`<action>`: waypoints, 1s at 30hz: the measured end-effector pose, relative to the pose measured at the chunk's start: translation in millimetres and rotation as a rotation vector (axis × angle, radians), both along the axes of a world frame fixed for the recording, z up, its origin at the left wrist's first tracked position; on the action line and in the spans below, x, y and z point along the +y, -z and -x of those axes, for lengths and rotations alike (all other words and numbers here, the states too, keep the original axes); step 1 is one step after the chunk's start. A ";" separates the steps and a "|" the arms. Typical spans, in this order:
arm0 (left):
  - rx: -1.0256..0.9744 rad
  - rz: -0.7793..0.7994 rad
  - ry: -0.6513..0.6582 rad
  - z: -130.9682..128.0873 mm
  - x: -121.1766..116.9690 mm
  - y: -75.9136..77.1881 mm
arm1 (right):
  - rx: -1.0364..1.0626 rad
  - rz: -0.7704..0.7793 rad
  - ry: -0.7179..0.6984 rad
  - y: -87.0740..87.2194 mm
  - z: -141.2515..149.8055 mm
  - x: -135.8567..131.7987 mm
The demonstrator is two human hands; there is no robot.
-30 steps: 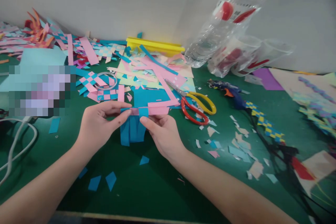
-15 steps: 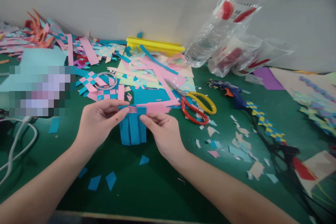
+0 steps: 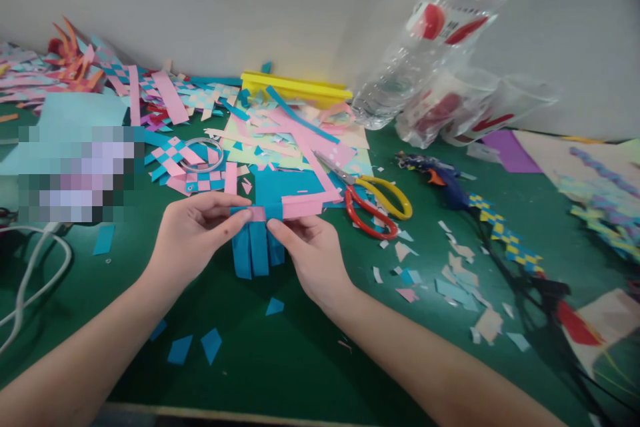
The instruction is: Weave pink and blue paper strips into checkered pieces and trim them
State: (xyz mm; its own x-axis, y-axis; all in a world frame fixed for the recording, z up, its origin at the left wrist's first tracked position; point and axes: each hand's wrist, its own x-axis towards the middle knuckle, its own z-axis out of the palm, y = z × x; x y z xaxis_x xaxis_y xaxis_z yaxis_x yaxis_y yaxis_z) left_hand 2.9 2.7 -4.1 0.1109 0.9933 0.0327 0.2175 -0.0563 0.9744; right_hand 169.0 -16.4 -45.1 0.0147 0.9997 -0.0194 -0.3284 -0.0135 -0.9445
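Observation:
My left hand [image 3: 193, 237] and my right hand [image 3: 310, 257] hold a small paper weave just above the green table [image 3: 280, 360]. The weave is made of blue paper strips [image 3: 255, 250] that hang down, crossed by a pink paper strip [image 3: 300, 207] running to the right. My left thumb and fingers pinch the weave's left end. The fingers of my right hand pinch the blue strips just under the pink one.
Red-and-yellow scissors [image 3: 373, 203] lie right of the hands. A blue glue gun [image 3: 440, 177], clear plastic bottles [image 3: 425, 53], a yellow ruler [image 3: 295, 87], a metal ring [image 3: 203, 153], woven pieces and paper scraps crowd the back. A white cable [image 3: 30, 273] lies at left.
The blue strips have shifted slightly right and the pink strip has tilted as my fingers adjusted the weave. Both hands stay almost in place.

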 end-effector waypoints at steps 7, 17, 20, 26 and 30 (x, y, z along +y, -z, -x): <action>-0.006 -0.005 -0.055 0.0 0.4 2.9 | -0.076 0.004 0.043 -2.8 0.7 -1.1; -0.020 0.013 -0.019 -2.3 -0.7 0.9 | 0.014 -0.023 0.018 -3.2 1.4 0.7; 0.014 0.025 0.012 -3.5 -1.8 0.9 | 0.035 -0.006 0.032 -0.2 2.0 -0.6; 0.029 0.052 0.046 -2.8 -1.9 2.3 | 0.031 -0.014 0.075 -0.3 3.8 -4.0; 0.039 0.060 0.044 -3.3 -2.0 2.0 | 0.032 -0.024 0.079 -2.2 4.2 -3.9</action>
State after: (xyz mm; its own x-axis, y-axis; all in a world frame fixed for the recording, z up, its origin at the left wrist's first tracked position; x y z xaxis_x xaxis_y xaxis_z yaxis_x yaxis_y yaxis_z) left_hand 6.3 0.7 -6.2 0.1541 0.9875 -0.0322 0.2536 -0.0081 0.9673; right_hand 164.8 -20.3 -43.0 0.0929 0.9957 0.0032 -0.3578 0.0364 -0.9331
